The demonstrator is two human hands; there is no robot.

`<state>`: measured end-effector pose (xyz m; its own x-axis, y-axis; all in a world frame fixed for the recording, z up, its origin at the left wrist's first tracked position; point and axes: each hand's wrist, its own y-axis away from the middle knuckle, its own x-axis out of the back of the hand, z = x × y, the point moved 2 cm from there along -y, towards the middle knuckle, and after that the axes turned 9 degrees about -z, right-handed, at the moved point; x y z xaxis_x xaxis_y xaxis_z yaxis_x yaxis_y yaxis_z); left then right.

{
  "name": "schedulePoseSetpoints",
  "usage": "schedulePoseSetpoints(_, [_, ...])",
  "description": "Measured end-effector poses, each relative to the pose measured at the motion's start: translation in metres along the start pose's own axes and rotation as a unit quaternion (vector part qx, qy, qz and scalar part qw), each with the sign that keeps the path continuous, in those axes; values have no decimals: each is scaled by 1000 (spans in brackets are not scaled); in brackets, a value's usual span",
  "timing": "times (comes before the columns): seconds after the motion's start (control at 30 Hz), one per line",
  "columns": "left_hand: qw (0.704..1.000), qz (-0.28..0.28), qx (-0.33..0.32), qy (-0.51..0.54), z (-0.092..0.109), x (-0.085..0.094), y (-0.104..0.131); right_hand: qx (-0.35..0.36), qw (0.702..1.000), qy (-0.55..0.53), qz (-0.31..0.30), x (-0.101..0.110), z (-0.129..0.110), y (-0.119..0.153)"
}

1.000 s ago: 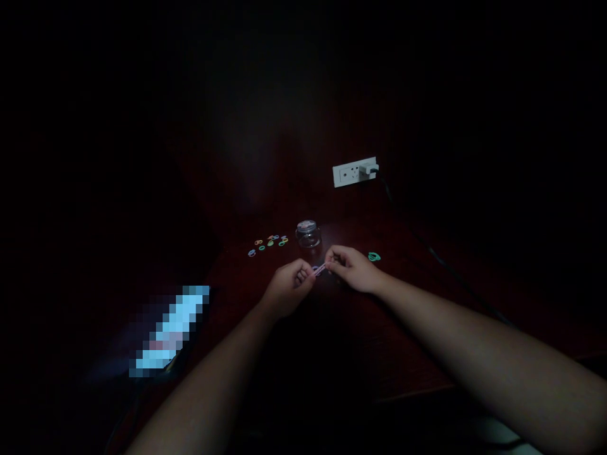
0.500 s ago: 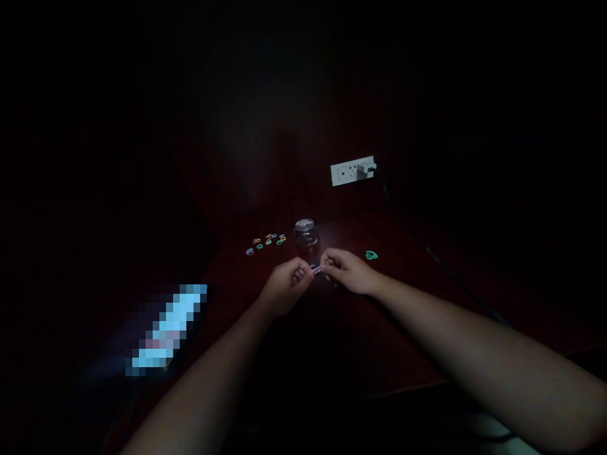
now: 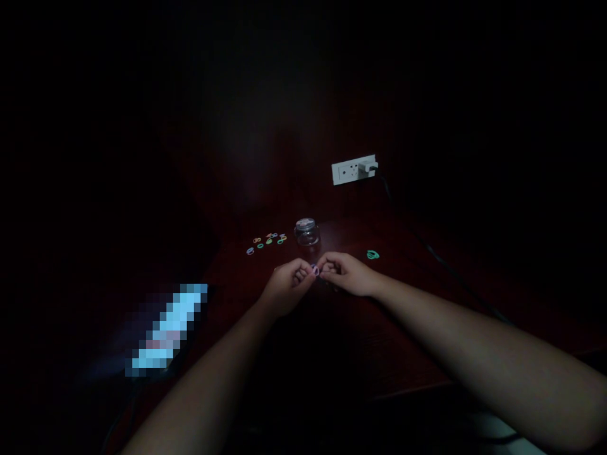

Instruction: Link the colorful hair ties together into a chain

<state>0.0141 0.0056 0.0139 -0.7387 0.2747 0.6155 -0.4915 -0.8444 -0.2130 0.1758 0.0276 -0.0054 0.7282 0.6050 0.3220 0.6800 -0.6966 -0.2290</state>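
So the left hand (image 3: 287, 289) has its thumb and fingers pinched on a small pale loop (image 3: 317, 271), probably to steady it; the right hand (image 3: 351, 275) is curled in with its fingertips right beside the loop, though I can't tell if they're gripping it; the loop sits between both hands, just this side of the lidded jar (image 3: 307, 236), likely so both can work it; colored bands (image 3: 269, 241) lie left of the jar, green ones (image 3: 374, 255) right, seemingly spread out for easy picking.
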Motion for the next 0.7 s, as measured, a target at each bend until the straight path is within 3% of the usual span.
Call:
schedulePoseSetpoints(0.43, [1000,-29,4,-10,1,-3,-1,0,1000,15,1,1,-1,0])
schedulePoseSetpoints(0.7, [999,-8,6,-40,-3,-1,-2,-5,999,30,12,1,-2,1])
